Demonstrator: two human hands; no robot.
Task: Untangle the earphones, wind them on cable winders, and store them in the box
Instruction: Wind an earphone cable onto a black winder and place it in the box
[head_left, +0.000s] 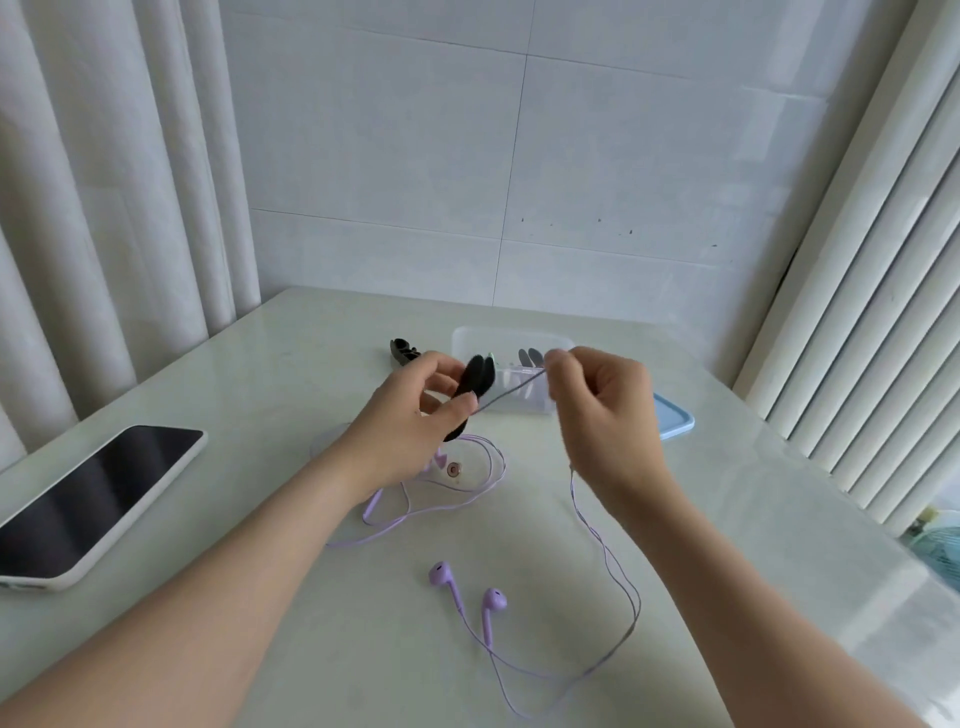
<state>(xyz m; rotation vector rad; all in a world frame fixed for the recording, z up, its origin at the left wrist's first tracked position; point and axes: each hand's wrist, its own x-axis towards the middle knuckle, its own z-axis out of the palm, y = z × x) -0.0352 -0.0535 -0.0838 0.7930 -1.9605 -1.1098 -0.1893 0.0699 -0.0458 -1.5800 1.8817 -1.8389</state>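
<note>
Tabletop (311, 364) — winder (475, 382) near-upright, cable (511, 391) slanting up-right.

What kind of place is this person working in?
Probably a room in a home: a pale table set in a corner, a white tiled wall behind it, long curtains at the left, and a phone lying on the table.
</note>
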